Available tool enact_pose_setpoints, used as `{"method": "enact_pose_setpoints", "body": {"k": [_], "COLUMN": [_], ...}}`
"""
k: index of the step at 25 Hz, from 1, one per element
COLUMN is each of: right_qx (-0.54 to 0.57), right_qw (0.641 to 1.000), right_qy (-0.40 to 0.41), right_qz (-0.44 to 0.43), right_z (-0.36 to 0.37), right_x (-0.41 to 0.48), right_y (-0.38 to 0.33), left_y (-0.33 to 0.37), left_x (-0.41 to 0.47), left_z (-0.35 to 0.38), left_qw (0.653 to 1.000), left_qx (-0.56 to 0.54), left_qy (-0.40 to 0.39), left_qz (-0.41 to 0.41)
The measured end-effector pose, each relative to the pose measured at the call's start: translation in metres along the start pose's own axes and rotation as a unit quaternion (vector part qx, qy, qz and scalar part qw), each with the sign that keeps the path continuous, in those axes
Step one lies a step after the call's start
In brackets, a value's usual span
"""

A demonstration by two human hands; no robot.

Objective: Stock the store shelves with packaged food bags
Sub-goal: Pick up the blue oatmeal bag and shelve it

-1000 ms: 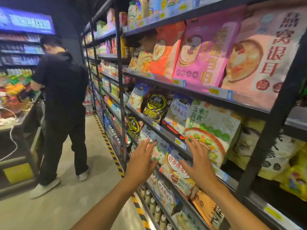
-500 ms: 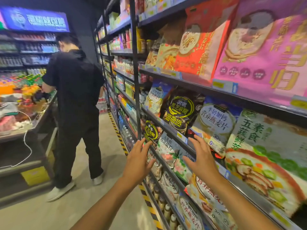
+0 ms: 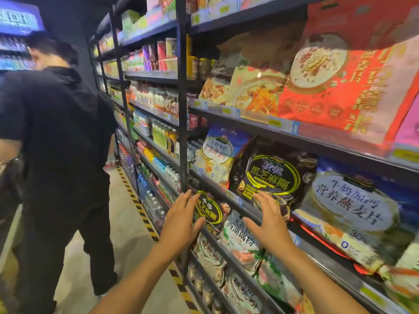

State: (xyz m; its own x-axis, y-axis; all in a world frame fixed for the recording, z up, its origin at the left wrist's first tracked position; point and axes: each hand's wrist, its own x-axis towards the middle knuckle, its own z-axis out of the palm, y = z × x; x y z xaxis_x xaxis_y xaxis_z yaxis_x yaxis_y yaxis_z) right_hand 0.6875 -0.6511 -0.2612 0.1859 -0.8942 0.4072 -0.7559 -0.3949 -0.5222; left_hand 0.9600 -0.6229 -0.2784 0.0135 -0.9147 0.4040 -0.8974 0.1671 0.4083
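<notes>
Small black bag (image 3: 207,210) with a yellow ring on it stands low in the dark shelf rack (image 3: 182,109), behind a thin rail. It is right between the person's two hands. From the left hand (image 3: 182,219) the small black bag is at 3 o'clock. From the right hand (image 3: 271,225) it is at 9 o'clock.

Both hands are held up in front of the rack, palms facing each other. The left hand's fingers (image 3: 189,197) are straight and a little spread. Their tips are in front of the bag's left edge, and the thumb lies over its lower corner. Whether they touch the bag cannot be told. The right hand's fingers (image 3: 264,198) are straight and spread too. They are near the bag's right side but apart from it. Neither hand holds anything.

At 12 o'clock from the right hand, a big black bag (image 3: 272,175) leans on the next shelf up. The right fingertips cover its bottom edge. A blue and white bag (image 3: 217,152) stands at 10 o'clock from the big one. A white and green bag (image 3: 240,241) sits at 4 o'clock from the small black bag. Another person in black clothes (image 3: 56,143) stands in the aisle, at 9 o'clock from the left hand.
</notes>
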Motion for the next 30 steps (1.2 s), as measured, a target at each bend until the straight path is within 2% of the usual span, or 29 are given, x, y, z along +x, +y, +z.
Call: {"method": "enact_pose_setpoints", "body": {"k": [10, 19, 24, 28, 30], "right_qx": [0.009, 0.108, 0.182, 0.167, 0.154], "right_qw": [0.998, 0.980, 0.943, 0.929, 0.925], "right_qy": [0.009, 0.014, 0.079, 0.044, 0.026], "right_qz": [0.066, 0.164, 0.267, 0.327, 0.346], "right_z": [0.080, 0.132, 0.165, 0.177, 0.181], "right_x": [0.125, 0.254, 0.279, 0.286, 0.290], "right_y": [-0.011, 0.014, 0.033, 0.037, 0.039], "left_y": [-0.091, -0.133, -0.127, -0.123, -0.124], "left_x": [0.142, 0.287, 0.353, 0.408, 0.429], "left_z": [0.019, 0.056, 0.073, 0.099, 0.110], "left_qw": [0.997, 0.986, 0.958, 0.933, 0.927], "left_qx": [-0.057, -0.148, -0.267, -0.344, -0.353], "left_qy": [-0.039, -0.072, -0.103, -0.098, -0.110], "left_qz": [0.021, 0.026, -0.004, -0.024, -0.063]}}
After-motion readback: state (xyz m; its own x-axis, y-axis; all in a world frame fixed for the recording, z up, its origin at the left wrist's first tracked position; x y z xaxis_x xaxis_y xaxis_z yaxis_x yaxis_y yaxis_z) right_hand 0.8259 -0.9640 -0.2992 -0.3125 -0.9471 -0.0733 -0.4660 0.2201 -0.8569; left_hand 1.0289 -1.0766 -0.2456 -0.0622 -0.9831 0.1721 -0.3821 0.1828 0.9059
